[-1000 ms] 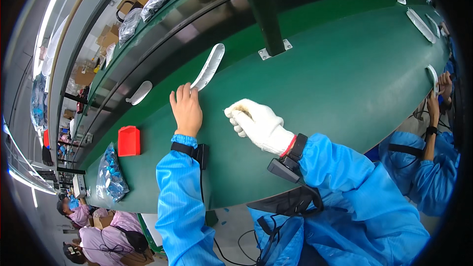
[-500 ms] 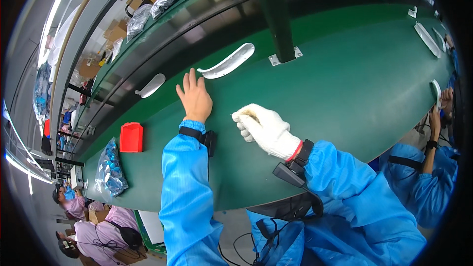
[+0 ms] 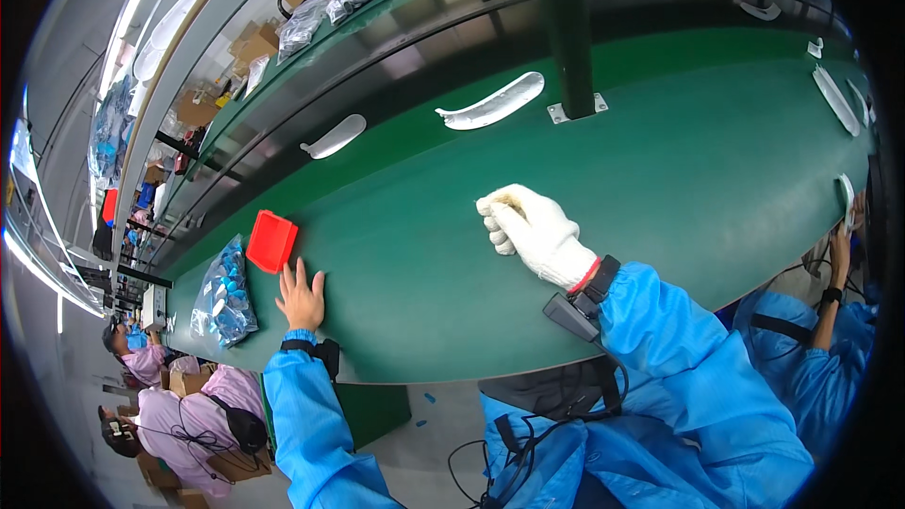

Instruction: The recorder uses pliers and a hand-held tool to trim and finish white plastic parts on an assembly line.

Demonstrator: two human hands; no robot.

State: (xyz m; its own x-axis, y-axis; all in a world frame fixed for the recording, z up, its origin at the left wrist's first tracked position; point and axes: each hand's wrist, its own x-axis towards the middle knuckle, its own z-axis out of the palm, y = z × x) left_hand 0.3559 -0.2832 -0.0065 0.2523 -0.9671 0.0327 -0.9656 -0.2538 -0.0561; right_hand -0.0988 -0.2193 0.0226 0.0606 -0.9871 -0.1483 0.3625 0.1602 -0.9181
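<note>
Left hand (image 3: 302, 303): bare, fingers spread, at red tray (image 3: 271, 241), contact unclear | Right hand (image 3: 535, 238): white-gloved, curled closed, any contents hidden | Red tray: on green table (image 3: 405, 273), near clear bag (image 3: 225, 295)

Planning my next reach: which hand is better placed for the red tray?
Left, probably: the bare left hand is open, right by the red tray. The gloved right hand is curled, much farther off.

Green bench (image 3: 415, 302), contents.
Red tray (image 3: 272, 241) sits just beside clear bag (image 3: 224, 297) (blue and white pieces (image 3: 227, 309) inside); curved white part (image 3: 495, 104) lies near green post (image 3: 564, 38).
</note>
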